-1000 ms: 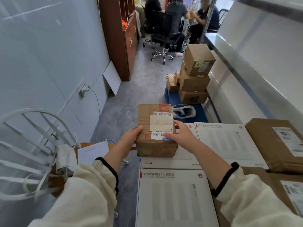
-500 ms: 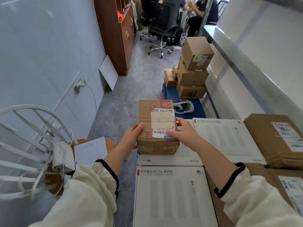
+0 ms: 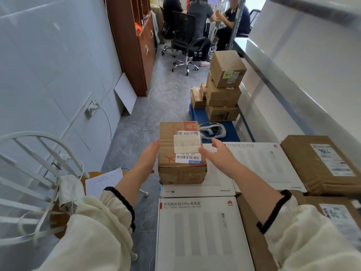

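A small brown cardboard parcel (image 3: 181, 169) with a white shipping label and barcode on top sits on a white router box (image 3: 218, 184). My left hand (image 3: 149, 159) is flat beside the parcel's left face with straight fingers, touching it or just off it. My right hand (image 3: 218, 155) hovers at the parcel's right edge, fingers spread and relaxed, holding nothing.
More white router boxes (image 3: 203, 235) and brown parcels (image 3: 320, 163) lie around. A stack of cardboard boxes (image 3: 224, 85) stands on a blue platform (image 3: 197, 114) with a white headset (image 3: 213, 130). A white chair (image 3: 35, 184) is at left. People sit at a far table.
Both hands gripped the parcel's sides earlier; now they have let go and opened. The right hand has drawn away to the right, and the parcel rests on the white box.
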Motion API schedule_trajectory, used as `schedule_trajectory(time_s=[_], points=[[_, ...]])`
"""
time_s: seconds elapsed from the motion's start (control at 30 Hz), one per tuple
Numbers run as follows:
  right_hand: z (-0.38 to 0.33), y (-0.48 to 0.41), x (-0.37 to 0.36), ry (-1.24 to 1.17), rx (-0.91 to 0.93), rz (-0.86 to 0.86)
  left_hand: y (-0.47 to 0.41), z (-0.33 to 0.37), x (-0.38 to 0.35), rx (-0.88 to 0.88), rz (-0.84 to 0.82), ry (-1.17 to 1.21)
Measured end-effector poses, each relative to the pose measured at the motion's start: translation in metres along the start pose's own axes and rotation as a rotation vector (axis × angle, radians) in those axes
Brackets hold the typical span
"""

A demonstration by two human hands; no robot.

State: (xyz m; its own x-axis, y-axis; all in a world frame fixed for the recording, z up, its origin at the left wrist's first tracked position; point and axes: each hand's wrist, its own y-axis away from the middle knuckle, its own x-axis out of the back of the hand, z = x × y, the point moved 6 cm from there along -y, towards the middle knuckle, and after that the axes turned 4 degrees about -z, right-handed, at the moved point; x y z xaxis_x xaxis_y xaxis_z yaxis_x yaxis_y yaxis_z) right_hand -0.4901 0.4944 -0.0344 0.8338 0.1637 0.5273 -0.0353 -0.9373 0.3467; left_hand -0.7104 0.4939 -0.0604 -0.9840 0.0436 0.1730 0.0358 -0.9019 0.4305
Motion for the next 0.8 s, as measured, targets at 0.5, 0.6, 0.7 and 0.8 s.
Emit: schedule_trajectory(time_s=[0.5,0.6,0.7,0.8], points=[[0.056,0.160,0.150,0.406,0.041,0.259,0.116,0.093,-0.166,-0.618,-0.183,-1.003],[0.100,0.225,0.195,0.375,-0.010,0.346,0.154,0.096,-0.230,-0.682,-0.248,-0.978],[0.156,0.299,0.237,0.368,-0.106,0.445,0.209,0.091,-0.302,-0.760,-0.356,-0.982],[0.213,0.381,0.272,0.334,-0.231,0.533,0.274,0.071,-0.371,-0.821,-0.472,-0.962]])
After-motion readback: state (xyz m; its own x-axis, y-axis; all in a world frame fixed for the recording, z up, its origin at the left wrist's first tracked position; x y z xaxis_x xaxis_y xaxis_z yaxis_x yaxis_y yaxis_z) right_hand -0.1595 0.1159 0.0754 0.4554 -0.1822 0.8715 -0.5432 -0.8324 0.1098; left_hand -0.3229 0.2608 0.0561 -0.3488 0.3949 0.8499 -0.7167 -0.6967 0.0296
